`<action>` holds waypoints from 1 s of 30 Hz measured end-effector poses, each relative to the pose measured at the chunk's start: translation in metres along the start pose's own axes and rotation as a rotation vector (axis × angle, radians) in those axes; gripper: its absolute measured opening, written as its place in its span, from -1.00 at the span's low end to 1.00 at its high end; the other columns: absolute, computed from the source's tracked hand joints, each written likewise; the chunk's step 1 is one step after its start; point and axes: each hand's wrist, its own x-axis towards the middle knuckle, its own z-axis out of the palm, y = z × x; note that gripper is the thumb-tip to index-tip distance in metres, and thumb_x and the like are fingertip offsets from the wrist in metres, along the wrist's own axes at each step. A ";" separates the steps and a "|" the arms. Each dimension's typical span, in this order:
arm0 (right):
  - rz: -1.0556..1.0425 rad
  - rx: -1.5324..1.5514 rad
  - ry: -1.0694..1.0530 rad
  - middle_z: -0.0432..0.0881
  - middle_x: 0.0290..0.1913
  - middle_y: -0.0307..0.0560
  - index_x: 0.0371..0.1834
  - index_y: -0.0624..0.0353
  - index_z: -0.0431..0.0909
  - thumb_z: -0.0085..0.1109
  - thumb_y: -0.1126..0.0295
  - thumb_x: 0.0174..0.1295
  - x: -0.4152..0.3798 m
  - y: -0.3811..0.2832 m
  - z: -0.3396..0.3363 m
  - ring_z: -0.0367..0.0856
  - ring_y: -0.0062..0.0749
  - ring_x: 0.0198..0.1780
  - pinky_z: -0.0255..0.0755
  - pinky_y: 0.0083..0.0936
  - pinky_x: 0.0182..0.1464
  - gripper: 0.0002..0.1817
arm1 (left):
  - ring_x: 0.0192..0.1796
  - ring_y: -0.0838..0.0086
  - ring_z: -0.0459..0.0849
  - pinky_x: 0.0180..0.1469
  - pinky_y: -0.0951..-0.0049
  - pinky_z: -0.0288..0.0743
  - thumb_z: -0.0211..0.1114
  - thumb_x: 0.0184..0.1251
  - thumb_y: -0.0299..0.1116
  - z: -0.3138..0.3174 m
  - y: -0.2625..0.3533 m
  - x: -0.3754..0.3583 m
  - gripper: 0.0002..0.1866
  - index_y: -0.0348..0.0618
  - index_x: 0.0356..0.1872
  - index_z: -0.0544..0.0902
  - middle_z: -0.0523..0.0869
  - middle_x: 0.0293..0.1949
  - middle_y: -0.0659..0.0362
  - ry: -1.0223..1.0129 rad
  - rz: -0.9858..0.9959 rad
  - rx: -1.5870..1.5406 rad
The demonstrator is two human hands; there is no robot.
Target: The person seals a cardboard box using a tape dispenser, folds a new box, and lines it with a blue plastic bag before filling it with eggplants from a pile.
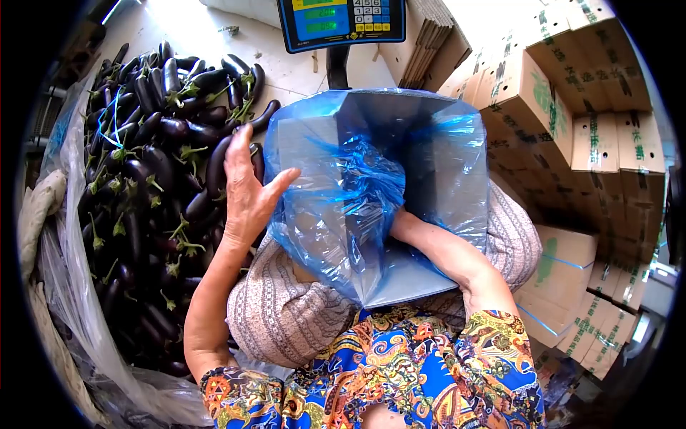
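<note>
A box lined with a blue plastic bag (pixel 307 214) stands between my knees, its top open toward me. My left hand (pixel 250 182) is raised at the box's left side, fingers apart and thumb stretched toward the bag, with nothing in it. My right forearm reaches into the box, and the bunched blue plastic hides my right hand and its fingers. Beside my left hand lies a large heap of dark purple eggplants (pixel 161 168) with green stems.
A digital scale display (pixel 343 21) stands beyond the box. Flattened cardboard (pixel 429 50) leans behind it. Stacked printed cartons (pixel 536 100) fill the right side. Clear plastic sheeting (pixel 78 250) edges the eggplant heap at the left.
</note>
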 end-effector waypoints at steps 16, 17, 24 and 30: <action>0.100 -0.086 0.268 0.68 -0.31 0.11 -0.22 0.26 0.65 0.18 0.45 0.24 -0.125 -0.044 -0.131 0.69 0.00 -0.20 0.59 -0.17 -0.12 -0.87 | -0.37 0.60 0.64 -0.18 0.55 0.55 0.55 0.16 -0.31 -0.015 -0.050 -0.088 -0.67 -0.22 -0.08 0.73 0.75 -0.32 0.28 -0.541 -0.763 -0.854; 0.046 0.051 0.320 0.68 -0.30 0.10 -0.22 0.24 0.64 0.19 0.42 0.27 -0.131 -0.044 -0.135 0.69 -0.01 -0.20 0.58 -0.17 -0.12 -0.86 | -0.38 0.61 0.64 -0.19 0.56 0.56 0.54 0.18 -0.33 -0.017 -0.048 -0.087 -0.70 -0.22 -0.11 0.74 0.76 -0.32 0.28 -0.498 -0.737 -0.815; 0.043 0.433 0.333 0.73 -0.22 0.09 -0.09 0.25 0.66 0.25 0.29 0.32 -0.136 -0.036 -0.135 0.73 -0.18 -0.16 0.57 -0.36 -0.03 -0.75 | -0.23 0.53 0.73 -0.09 0.50 0.56 0.54 0.14 -0.32 -0.055 -0.027 -0.094 -0.67 -0.30 -0.12 0.75 0.80 -0.26 0.19 -0.800 -0.678 -0.586; 0.128 1.163 0.595 0.73 -0.21 -0.19 0.00 0.19 0.69 0.22 0.21 0.41 -0.141 -0.007 -0.150 0.61 -0.65 -0.27 0.50 -0.63 -0.20 -0.71 | -0.07 0.14 0.76 0.04 0.25 0.55 0.47 0.02 -0.23 -0.029 -0.034 -0.086 -0.55 -0.31 -0.07 0.74 0.79 -0.15 -0.10 -0.932 -0.520 0.189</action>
